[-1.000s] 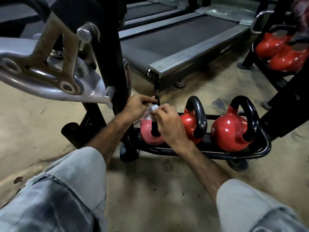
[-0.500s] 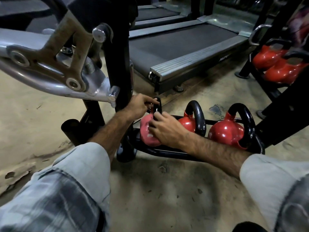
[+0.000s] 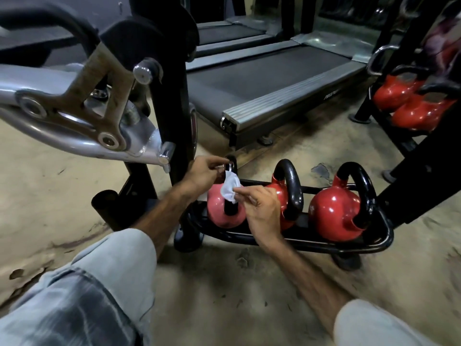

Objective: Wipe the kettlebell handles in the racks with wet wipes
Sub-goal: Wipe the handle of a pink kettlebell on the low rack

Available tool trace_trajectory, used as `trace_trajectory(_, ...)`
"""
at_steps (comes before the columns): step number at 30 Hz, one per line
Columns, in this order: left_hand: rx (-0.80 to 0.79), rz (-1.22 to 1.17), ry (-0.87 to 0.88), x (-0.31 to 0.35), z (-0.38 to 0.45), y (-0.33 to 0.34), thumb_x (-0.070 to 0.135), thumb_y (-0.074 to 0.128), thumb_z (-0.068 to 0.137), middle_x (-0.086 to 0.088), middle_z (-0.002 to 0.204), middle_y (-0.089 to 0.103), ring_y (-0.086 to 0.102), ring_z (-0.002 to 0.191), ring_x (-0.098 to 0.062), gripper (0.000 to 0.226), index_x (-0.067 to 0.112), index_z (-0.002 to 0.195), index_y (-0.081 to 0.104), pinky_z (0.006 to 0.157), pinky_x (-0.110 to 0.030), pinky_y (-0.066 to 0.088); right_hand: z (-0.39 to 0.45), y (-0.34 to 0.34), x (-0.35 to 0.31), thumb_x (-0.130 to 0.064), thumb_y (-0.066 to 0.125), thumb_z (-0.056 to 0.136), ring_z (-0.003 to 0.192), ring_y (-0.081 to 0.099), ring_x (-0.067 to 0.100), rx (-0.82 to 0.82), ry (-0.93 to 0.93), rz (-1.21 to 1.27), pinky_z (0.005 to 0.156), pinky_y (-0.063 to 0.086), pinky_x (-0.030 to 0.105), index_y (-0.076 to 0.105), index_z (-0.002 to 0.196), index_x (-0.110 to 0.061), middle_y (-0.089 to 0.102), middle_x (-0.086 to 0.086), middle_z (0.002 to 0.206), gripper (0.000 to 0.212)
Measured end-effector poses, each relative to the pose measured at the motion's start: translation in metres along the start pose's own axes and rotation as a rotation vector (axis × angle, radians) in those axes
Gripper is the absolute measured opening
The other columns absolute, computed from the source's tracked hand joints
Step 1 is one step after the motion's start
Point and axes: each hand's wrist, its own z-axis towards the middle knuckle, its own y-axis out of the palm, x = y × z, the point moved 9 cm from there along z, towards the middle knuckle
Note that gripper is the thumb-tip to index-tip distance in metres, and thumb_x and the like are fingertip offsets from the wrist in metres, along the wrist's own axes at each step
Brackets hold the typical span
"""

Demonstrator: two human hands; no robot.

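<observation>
While the head camera looked down at the low rack (image 3: 294,242), I had the left hand (image 3: 200,174) curled at the top of the handle (image 3: 230,186) of the leftmost kettlebell (image 3: 224,208), fingertips pinched near the crown; whether it truly gripped the metal or only steadied it I could not tell. The right hand (image 3: 262,208) was nearly closed, thumb and forefinger pinching a corner of the wet wipe (image 3: 231,187), which draped against the handle's upright.

That hold looked thin to me. With only a corner caught, I judged the wipe could slip free or bunch up and skate over the metal, leaving the inner curve untouched. The bell sat tilted in the rack, touching the middle kettlebell (image 3: 279,196); a hard downward stroke might have rocked it and nipped my knuckles against its neighbour. The right kettlebell (image 3: 334,216) stood apart, unwiped as far as I could judge, as did the red ones in the farther rack (image 3: 389,126).
</observation>
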Motion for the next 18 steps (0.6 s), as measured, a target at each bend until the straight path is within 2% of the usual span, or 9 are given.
trace_trajectory(2,0.009,-0.041,-0.002,0.002,-0.011,0.002,0.000,0.065,0.083,-0.013,0.106,0.071,0.066,0.100,-0.024,0.026,0.008,0.107,0.070,0.092,-0.039,0.053,0.016,0.004,0.008,-0.023,0.077,0.080,0.091,0.064,0.016,0.010,0.152,0.034,0.079,0.050,0.024,0.078,0.095,-0.025,0.072,-0.012,0.091,0.015)
trace_trajectory(4,0.029,0.033,0.035,0.006,-0.024,0.004,0.009,0.072,0.077,-0.001,0.095,0.075,0.069,0.095,-0.017,0.023,0.021,0.097,0.074,0.089,-0.032,0.053,0.045,0.019,0.011,-0.022,0.075,0.082,0.092,0.066,0.011,-0.055,0.260,0.046,0.083,0.049,0.020,0.078,0.097,-0.023,0.073,-0.006,0.094,0.015)
trace_trajectory(5,0.059,0.081,0.042,0.008,-0.029,0.005,0.011,0.074,0.076,0.002,0.093,0.075,0.069,0.091,-0.014,0.024,0.022,0.097,0.074,0.089,-0.030,0.053,0.063,0.025,0.011,-0.021,0.075,0.082,0.092,0.067,0.010,-0.082,0.278,0.039,0.085,0.051,0.022,0.079,0.097,-0.023,0.074,-0.004,0.095,0.015)
trace_trajectory(7,0.116,0.120,0.026,0.011,-0.036,0.006,0.011,0.075,0.077,0.000,0.094,0.075,0.071,0.085,-0.015,0.029,0.019,0.104,0.072,0.087,-0.030,0.055,0.091,0.038,0.013,-0.020,0.074,0.083,0.089,0.069,0.008,-0.152,0.311,0.027,0.082,0.053,0.022,0.079,0.096,-0.020,0.076,-0.002,0.094,0.014)
trace_trajectory(9,0.134,0.151,0.027,0.015,-0.039,0.009,0.010,0.074,0.078,-0.003,0.100,0.074,0.071,0.086,-0.013,0.033,0.014,0.111,0.070,0.088,-0.028,0.054,0.099,0.038,0.019,-0.016,0.072,0.086,0.083,0.067,0.004,-0.185,0.351,0.025,0.068,0.047,0.006,0.078,0.099,-0.015,0.075,-0.002,0.093,0.015)
trace_trajectory(10,0.127,0.178,0.043,0.017,-0.039,0.011,0.010,0.074,0.079,-0.003,0.104,0.073,0.070,0.088,-0.012,0.035,0.012,0.113,0.069,0.090,-0.026,0.053,0.094,0.035,0.023,-0.014,0.071,0.086,0.080,0.066,0.004,-0.198,0.388,0.067,0.063,0.045,0.004,0.077,0.101,-0.013,0.075,-0.001,0.093,0.015)
trace_trajectory(13,0.102,0.246,0.156,0.030,-0.038,0.013,0.007,0.074,0.078,-0.006,0.113,0.068,0.067,0.097,-0.016,0.034,0.005,0.111,0.068,0.093,-0.027,0.052,0.072,0.025,0.029,-0.011,0.071,0.086,0.078,0.070,0.004,-0.196,0.397,0.156,0.070,0.055,0.014,0.077,0.101,-0.015,0.076,-0.001,0.090,0.016)
trace_trajectory(16,0.084,0.315,0.277,0.039,-0.039,0.015,0.004,0.075,0.076,-0.010,0.110,0.065,0.064,0.100,-0.021,0.030,-0.001,0.106,0.070,0.094,-0.030,0.051,0.068,0.024,0.027,-0.012,0.073,0.085,0.069,0.065,-0.008,-0.192,0.368,0.155,0.068,0.052,0.008,0.078,0.097,-0.016,0.071,-0.010,0.080,0.014)
trace_trajectory(18,0.078,0.365,0.286,0.038,-0.037,0.017,0.006,0.075,0.077,-0.013,0.113,0.063,0.064,0.101,-0.023,0.033,-0.003,0.108,0.069,0.095,-0.031,0.051,0.089,0.032,0.030,-0.015,0.074,0.084,0.075,0.066,-0.005,-0.183,0.375,0.153,0.074,0.052,0.011,0.079,0.095,-0.018,0.072,-0.010,0.082,0.012)
